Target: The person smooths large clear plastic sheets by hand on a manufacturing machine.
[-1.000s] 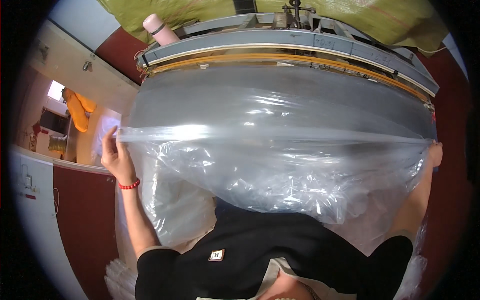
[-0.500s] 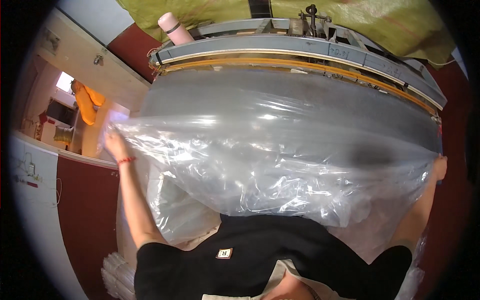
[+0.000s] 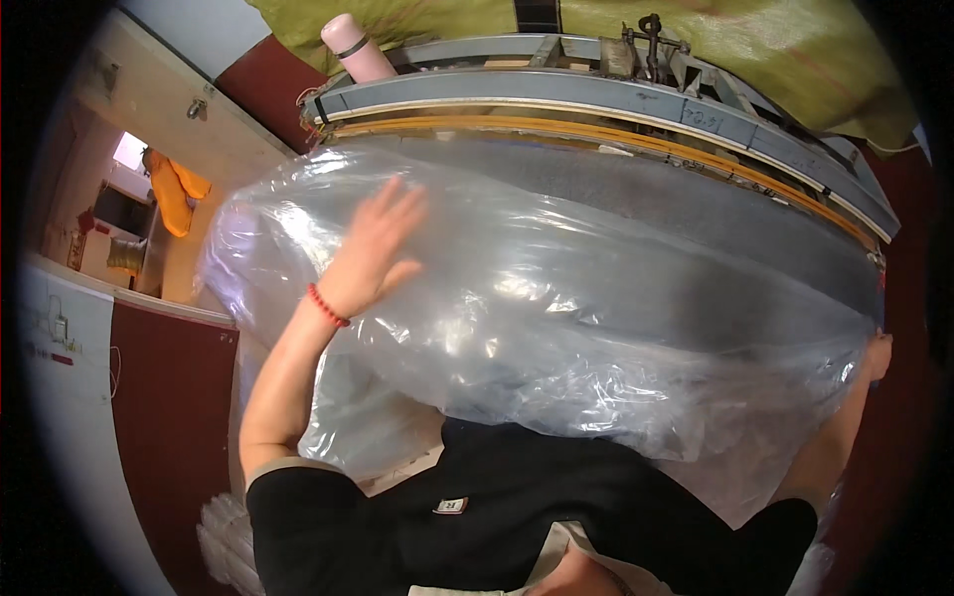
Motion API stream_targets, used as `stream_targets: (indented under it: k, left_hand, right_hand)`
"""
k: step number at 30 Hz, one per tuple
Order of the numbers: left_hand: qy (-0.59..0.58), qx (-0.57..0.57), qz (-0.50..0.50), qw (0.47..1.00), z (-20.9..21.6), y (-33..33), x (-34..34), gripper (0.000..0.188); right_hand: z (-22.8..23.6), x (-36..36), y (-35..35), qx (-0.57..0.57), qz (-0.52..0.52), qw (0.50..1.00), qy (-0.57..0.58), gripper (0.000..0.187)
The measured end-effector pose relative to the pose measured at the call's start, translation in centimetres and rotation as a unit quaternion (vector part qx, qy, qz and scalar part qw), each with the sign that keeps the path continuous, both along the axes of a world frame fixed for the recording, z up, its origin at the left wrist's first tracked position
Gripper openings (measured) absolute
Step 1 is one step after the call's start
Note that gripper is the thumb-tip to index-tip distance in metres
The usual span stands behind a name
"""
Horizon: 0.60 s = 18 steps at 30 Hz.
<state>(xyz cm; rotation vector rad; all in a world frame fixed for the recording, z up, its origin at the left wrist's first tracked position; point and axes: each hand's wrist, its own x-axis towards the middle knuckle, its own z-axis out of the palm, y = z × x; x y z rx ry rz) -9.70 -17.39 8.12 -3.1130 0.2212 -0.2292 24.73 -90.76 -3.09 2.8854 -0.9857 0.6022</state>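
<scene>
A wide sheet of clear plastic film lies in shiny wrinkles across the grey work surface and hangs toward my body. My left hand, with a red bead bracelet at the wrist, is over the film's left part. Its fingers are spread and it holds nothing; whether the palm touches the film I cannot tell. At the far right my right hand is closed on the film's edge, its fingers partly hidden.
A long grey metal bar with orange strips runs along the far side. Behind it are a pink bottle, a metal clamp and green-yellow sheeting. An open doorway is at left; bundled clear plastic lies lower left.
My left hand has let go of the film's left corner and moved right, fingers now spread over it. The film's left part billows farther toward the bar. My right hand keeps its hold.
</scene>
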Motion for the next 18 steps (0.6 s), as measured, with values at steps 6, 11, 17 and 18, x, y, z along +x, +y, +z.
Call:
stream_targets:
  k: [6, 11, 17, 18]
  left_hand:
    - [-0.031, -0.066, 0.252, 0.965, -9.6, 10.1, -5.2, 0.047]
    - [-0.077, -0.118, 0.131, 0.981, -7.3, 5.9, -0.5, 0.033]
    - [-0.149, -0.111, 0.124, 0.975, -9.4, 7.2, 4.1, 0.030]
    - [-0.149, -0.111, 0.124, 0.975, -9.7, 7.5, 4.6, 0.030]
  right_hand:
    - [-0.9, 0.9, -0.7, 0.005, -0.003, 1.000, -0.004, 0.035]
    - [0.3, 0.0, 1.1, 0.010, -0.016, 1.000, 0.000, 0.032]
    - [-1.9, 0.9, -7.4, 0.348, 0.185, 0.895, -0.211, 0.042]
    - [-1.0, 0.3, -8.4, 0.464, 0.190, 0.837, -0.221, 0.044]
